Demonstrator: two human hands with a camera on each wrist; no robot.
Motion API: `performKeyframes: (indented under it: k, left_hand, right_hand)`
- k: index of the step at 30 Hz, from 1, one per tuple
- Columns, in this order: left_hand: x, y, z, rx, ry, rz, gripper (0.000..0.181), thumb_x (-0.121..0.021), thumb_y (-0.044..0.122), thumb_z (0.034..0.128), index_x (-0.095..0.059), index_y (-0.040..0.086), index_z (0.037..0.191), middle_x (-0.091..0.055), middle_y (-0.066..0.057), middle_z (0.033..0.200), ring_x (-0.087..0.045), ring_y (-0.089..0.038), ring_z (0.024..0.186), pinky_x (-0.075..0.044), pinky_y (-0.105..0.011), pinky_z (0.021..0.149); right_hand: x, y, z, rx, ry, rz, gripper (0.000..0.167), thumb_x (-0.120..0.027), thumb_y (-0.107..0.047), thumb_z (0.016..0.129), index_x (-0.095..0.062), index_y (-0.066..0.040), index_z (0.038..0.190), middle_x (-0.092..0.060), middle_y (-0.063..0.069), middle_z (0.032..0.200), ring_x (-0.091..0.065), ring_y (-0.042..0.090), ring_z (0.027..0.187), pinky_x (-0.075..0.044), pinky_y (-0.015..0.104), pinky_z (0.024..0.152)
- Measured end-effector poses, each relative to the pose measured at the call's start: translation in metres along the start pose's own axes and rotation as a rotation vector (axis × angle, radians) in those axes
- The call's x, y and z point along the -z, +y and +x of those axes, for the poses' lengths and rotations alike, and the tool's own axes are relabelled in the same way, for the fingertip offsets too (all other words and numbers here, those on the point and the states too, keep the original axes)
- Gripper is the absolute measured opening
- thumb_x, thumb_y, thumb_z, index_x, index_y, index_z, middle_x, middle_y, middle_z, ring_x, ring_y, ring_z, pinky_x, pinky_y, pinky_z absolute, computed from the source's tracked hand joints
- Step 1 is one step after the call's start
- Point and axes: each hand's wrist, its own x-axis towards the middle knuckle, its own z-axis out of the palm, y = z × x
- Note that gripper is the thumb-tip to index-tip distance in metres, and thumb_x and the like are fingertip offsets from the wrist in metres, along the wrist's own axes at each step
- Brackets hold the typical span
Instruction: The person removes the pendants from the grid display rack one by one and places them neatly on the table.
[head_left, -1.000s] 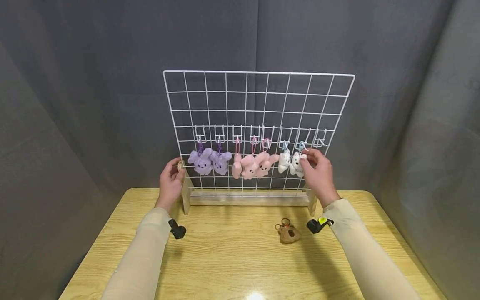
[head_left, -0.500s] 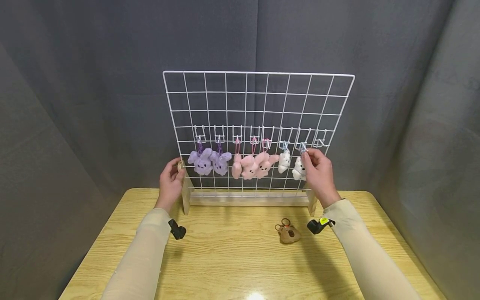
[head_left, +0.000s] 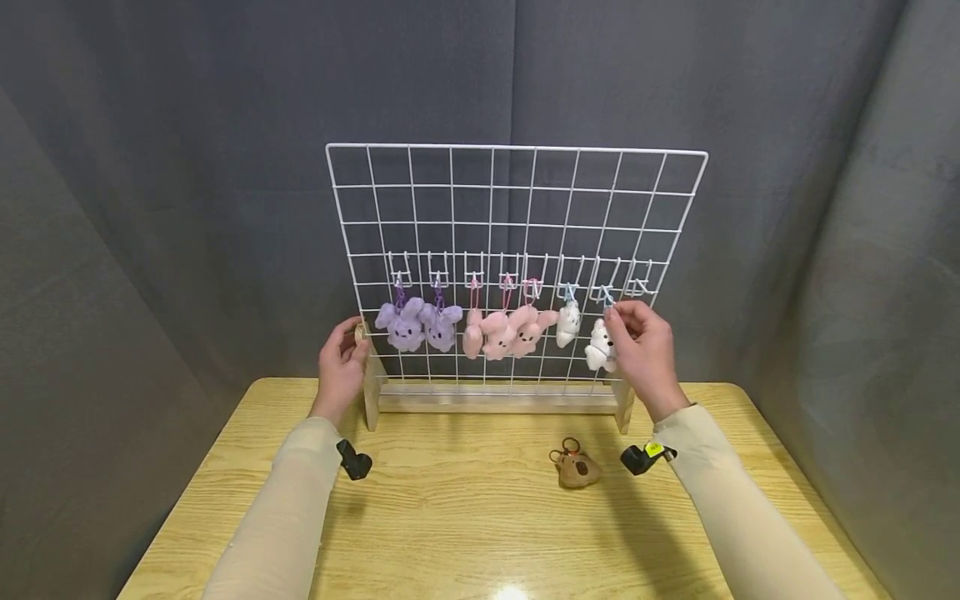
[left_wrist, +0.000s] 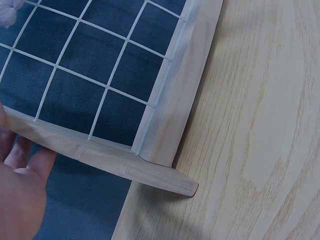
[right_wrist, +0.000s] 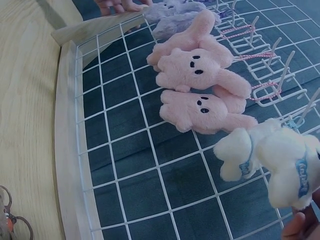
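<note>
Both hands are at the white wire rack (head_left: 513,147): the left hand (head_left: 343,367) grips its left wooden post (head_left: 372,387), and the right hand (head_left: 647,354) pinches the light-blue cord (head_left: 608,294) of the right-hand white plush (head_left: 598,348) between thumb and forefinger. That plush hangs just below and left of the fingertips, long axis roughly up and down, with the cord running up and slightly left to a hook (head_left: 602,289). Whether the cord is looped over the prong is too small to tell. This cord-to-hook line is the relation that matters, and the right hand is by far the nearer; the left is well apart at the other end. Left of the plush hang a second white plush (head_left: 567,325), three pink plushes (head_left: 498,337) and two purple plushes (head_left: 405,327). Nearer, on the table (head_left: 442,517), a brown keyring (head_left: 577,473) lies right of centre.
</note>
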Motion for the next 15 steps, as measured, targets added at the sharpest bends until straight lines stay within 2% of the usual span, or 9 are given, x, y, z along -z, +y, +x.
performKeyframes:
  k: [8,15]
  left_hand:
    - [-0.001,-0.002,0.001,-0.008,0.001,-0.002,0.045,-0.055,0.005,0.1083,-0.052,0.013,0.152,-0.058,-0.017,0.138,-0.059,-0.028,0.126,-0.051,-0.022,0.095]
    - [0.000,-0.002,0.001,0.003,-0.002,0.012,0.045,-0.054,0.007,0.1092,-0.051,0.015,0.153,-0.057,-0.017,0.141,-0.058,-0.028,0.129,-0.051,-0.034,0.105]
  right_hand:
    - [0.003,-0.005,-0.002,0.012,0.017,0.025,0.023,-0.068,-0.022,0.104,-0.073,0.000,0.106,-0.068,-0.008,0.079,-0.055,0.007,0.066,-0.045,0.019,0.060]
    - [0.005,-0.013,-0.005,-0.008,0.011,0.047,0.027,-0.067,-0.025,0.105,-0.071,0.002,0.106,-0.062,-0.007,0.074,-0.051,0.009,0.062,-0.043,0.020,0.055]
